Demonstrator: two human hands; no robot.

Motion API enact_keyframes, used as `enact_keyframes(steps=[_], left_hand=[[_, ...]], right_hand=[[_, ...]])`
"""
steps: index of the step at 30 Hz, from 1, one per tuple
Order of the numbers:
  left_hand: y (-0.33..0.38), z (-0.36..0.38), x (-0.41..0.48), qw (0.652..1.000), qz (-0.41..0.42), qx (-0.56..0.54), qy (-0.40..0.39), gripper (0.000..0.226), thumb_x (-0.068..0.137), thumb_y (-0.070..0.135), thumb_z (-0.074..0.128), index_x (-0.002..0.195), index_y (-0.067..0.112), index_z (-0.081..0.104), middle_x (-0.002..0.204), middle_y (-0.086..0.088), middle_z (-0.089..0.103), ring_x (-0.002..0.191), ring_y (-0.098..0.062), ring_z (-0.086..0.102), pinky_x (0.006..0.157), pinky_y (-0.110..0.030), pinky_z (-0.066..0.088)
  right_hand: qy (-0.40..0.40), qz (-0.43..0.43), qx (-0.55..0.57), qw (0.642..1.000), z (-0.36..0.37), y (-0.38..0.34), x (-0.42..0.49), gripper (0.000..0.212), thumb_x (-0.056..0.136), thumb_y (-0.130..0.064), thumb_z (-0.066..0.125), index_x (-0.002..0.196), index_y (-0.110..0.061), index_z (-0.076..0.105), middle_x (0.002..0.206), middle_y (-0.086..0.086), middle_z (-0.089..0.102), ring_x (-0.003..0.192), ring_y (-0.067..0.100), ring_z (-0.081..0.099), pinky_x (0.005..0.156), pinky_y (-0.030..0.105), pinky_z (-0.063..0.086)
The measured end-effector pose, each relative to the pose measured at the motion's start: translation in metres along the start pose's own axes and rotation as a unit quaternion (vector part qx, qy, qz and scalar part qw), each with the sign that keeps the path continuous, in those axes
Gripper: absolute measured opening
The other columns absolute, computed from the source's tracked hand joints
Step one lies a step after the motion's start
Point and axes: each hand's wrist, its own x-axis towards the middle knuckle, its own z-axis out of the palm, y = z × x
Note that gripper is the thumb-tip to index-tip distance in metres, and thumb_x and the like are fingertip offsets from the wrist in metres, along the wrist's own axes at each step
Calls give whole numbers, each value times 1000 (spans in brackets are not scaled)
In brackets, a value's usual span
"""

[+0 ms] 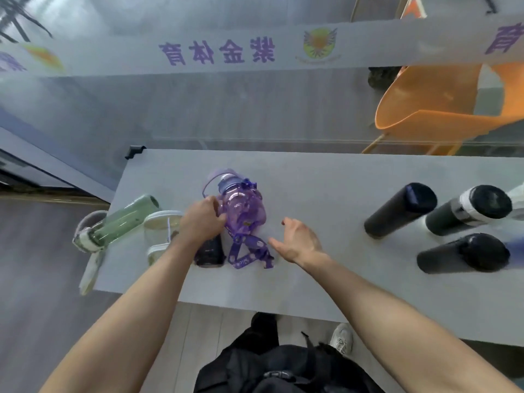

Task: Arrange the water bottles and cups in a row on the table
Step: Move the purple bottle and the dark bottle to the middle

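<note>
A purple see-through water bottle (pixel 241 207) with a loop handle and a purple strap (pixel 248 251) stands near the middle of the grey table (pixel 312 273). My left hand (pixel 202 221) grips its left side. My right hand (pixel 297 241) hovers open just right of the strap, not touching it. Left of the purple bottle stand a clear cup with a lid (pixel 160 232) and a green bottle (pixel 124 219) at the table's left edge. A small dark cup (pixel 209 252) shows under my left wrist, partly hidden. On the right stand three dark flasks: (pixel 399 209), (pixel 467 209), (pixel 462 253).
An orange chair (pixel 442 109) sits behind the table at the back right. A frosted glass wall with purple lettering (pixel 218 51) runs along the far side. A black clamp (pixel 134 151) is on the table's far left corner. A white object (pixel 517 197) peeks in at the right edge.
</note>
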Motion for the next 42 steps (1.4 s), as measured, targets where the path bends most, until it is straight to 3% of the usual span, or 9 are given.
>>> enact_keyframes(steps=[7, 14, 16, 18, 20, 28, 34, 39, 42], left_hand=[[-63, 28, 42, 990, -42, 41, -127, 65, 94, 49, 65, 140, 6, 53, 122, -16, 73, 109, -36, 70, 92, -45, 59], [-58, 49, 50, 988, -39, 21, -150, 80, 104, 44, 64, 152, -9, 30, 140, -25, 61, 126, -41, 63, 96, -43, 51], [-57, 53, 54, 989, -42, 7, -145, 89, 101, 50, 67, 154, -7, 24, 136, -23, 65, 122, -41, 66, 93, -44, 52], [-56, 54, 56, 990, -37, 2, -138, 96, 99, 55, 69, 157, -4, 21, 134, -21, 67, 120, -40, 67, 91, -44, 53], [-55, 53, 56, 991, -24, -6, -131, 99, 97, 57, 70, 159, -1, 20, 134, -20, 67, 119, -40, 68, 91, -44, 54], [-55, 47, 58, 992, 24, -33, -117, 81, 91, 55, 73, 144, 14, 28, 113, -15, 70, 100, -40, 70, 86, -50, 60], [-43, 29, 65, 986, 24, -124, -111, 86, 85, 61, 73, 150, 21, 32, 125, -11, 69, 106, -37, 69, 91, -50, 60], [-24, 24, 66, 979, 7, -150, -135, 85, 86, 64, 69, 156, 26, 39, 122, -11, 71, 100, -30, 73, 87, -44, 62], [-16, 26, 65, 964, -45, -208, -158, 69, 83, 62, 71, 136, 20, 58, 110, -7, 75, 92, -27, 75, 73, -40, 63]], right_hand=[[72, 72, 47, 994, 10, -95, 66, 132, 60, -107, 57, 152, -13, 42, 141, 14, 56, 128, 35, 61, 100, 49, 57], [-9, 139, 85, 987, 16, -120, 120, 139, 59, -88, 82, 166, -19, 26, 149, 18, 53, 132, 40, 59, 103, 48, 57], [-35, 164, 163, 972, 10, -111, 122, 143, 53, -82, 89, 168, -28, 22, 148, 14, 56, 125, 39, 63, 90, 52, 65], [-42, 184, 226, 956, 3, -100, 120, 138, 55, -75, 93, 168, -32, 26, 146, 10, 57, 117, 37, 66, 69, 47, 69], [-36, 190, 281, 940, 0, -87, 116, 124, 60, -69, 95, 164, -34, 38, 145, 8, 59, 111, 34, 68, 62, 45, 69], [-21, 213, 567, 796, 10, -24, 69, 90, 70, -50, 99, 144, -23, 57, 127, 13, 75, 98, 38, 82, 75, 58, 68], [-44, 153, 704, 692, 18, 12, 38, 75, 86, -48, 89, 149, -19, 59, 140, 19, 73, 122, 46, 73, 100, 69, 58], [-60, 126, 704, 697, 9, 40, 14, 72, 86, -53, 85, 148, -24, 64, 141, 17, 73, 128, 42, 71, 114, 68, 49], [-57, 94, 717, 688, 6, 40, 6, 65, 92, -44, 80, 150, -20, 62, 142, 21, 71, 131, 44, 69, 114, 67, 50]])
